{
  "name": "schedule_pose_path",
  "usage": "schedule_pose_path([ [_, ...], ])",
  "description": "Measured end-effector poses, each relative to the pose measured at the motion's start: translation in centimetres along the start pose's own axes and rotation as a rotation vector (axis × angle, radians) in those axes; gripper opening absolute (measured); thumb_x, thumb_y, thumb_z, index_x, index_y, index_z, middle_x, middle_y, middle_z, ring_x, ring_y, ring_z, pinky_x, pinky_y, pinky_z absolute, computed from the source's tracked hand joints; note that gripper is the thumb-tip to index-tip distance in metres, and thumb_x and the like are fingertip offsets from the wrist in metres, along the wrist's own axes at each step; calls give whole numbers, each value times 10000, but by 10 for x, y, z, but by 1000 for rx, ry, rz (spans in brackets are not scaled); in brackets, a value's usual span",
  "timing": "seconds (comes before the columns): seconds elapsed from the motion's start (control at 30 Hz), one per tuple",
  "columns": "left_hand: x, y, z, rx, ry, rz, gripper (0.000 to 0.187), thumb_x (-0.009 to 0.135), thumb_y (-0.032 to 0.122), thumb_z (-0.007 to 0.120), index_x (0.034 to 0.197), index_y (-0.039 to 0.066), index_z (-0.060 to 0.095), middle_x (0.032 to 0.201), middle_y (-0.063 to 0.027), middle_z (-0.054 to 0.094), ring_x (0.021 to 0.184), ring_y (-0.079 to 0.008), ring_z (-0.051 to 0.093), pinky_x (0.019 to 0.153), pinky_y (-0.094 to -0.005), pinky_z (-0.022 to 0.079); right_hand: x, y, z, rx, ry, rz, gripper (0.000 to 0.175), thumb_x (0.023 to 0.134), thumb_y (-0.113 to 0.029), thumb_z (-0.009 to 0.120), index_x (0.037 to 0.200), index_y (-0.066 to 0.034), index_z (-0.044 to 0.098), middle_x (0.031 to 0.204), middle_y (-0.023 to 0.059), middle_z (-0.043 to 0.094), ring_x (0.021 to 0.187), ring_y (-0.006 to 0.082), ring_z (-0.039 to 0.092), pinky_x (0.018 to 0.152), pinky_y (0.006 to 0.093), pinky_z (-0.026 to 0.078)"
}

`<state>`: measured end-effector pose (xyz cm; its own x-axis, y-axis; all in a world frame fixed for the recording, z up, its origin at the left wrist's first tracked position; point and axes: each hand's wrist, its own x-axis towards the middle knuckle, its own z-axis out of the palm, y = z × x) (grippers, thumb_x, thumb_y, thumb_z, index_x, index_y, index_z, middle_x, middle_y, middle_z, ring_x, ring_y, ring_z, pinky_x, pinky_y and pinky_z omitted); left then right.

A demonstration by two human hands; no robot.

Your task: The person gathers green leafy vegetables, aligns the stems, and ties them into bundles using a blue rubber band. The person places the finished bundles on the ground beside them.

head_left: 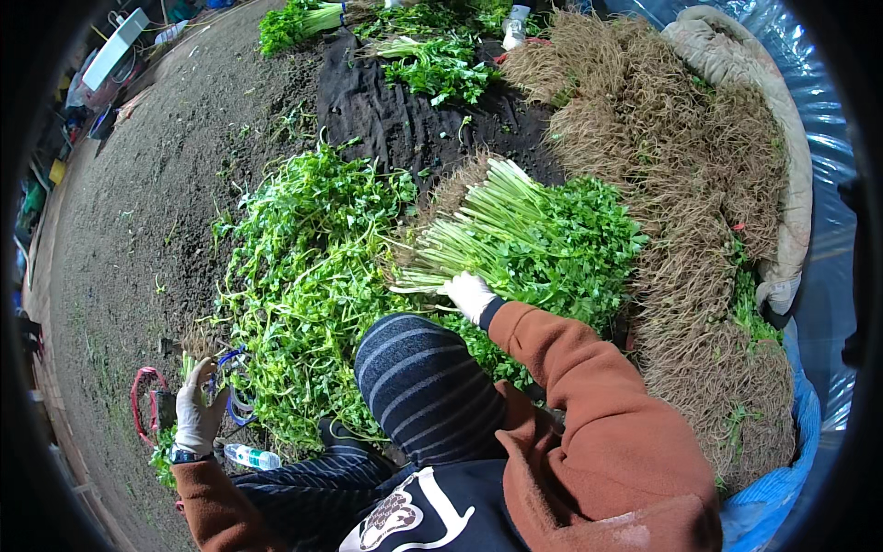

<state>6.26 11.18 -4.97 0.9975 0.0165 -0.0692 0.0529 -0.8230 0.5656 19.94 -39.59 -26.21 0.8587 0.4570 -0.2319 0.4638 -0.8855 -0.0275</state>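
Observation:
My left hand [198, 414], in a white glove with a watch at the wrist, is around a small bunch of rooted leafy stalks [186, 364]; roots show above the fingers and leaves below. The white-gloved right hand [471, 297] rests at the near edge of a large pile of celery-like stalks [483, 228], its fingertips on the stems; whether they grip any is unclear. Roots in that pile point left and leaves right. Left of it lies a loose heap of leafy green trimmings [310, 276].
Rooted bundles [697, 207] are stacked roots-up on the right, beside a pale quilt [779, 131] and blue plastic. Black cloth [372, 110] covers soil ahead. A plastic bottle [252, 457] and red ring [148, 407] lie near my left hand. Another person's gloved hand [514, 29] shows at top.

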Motion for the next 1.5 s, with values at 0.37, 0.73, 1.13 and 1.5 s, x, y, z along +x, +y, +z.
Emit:
schedule_pose_path([
  [0.37,-8,0,1,-1,-32,25,600,720,4,757,1271,41,523,1072,-118,662,1002,-210,635,892,-316,490,-6,42,9,117,394,106,343,710,-117,678,1036,-142,575,951,61,578,885,265,599,634,385,547],
  [0.73,-15,-1,0,-19,-38,43,580,723,-6,742,1261,25,526,1048,-109,661,969,-196,632,884,-310,490,-38,3,1,97,-97,-23,157,813,-166,588,959,-130,633,908,100,651,836,311,634,738,435,525],
  [1.13,-12,-14,5,-24,-71,-4,618,699,11,776,1260,27,518,1035,-111,660,983,-208,629,890,-313,491,-46,121,-175,319,7,314,294,858,-220,579,1107,-64,583,936,187,670,844,376,648,758,448,520],
  [1.5,-8,-10,8,30,-73,-76,538,699,16,750,1201,34,557,1025,-105,668,962,-222,645,870,-316,497,87,158,-43,72,75,547,562,652,-341,815,1121,-88,636,1102,159,624,1041,333,608,900,399,489],
])
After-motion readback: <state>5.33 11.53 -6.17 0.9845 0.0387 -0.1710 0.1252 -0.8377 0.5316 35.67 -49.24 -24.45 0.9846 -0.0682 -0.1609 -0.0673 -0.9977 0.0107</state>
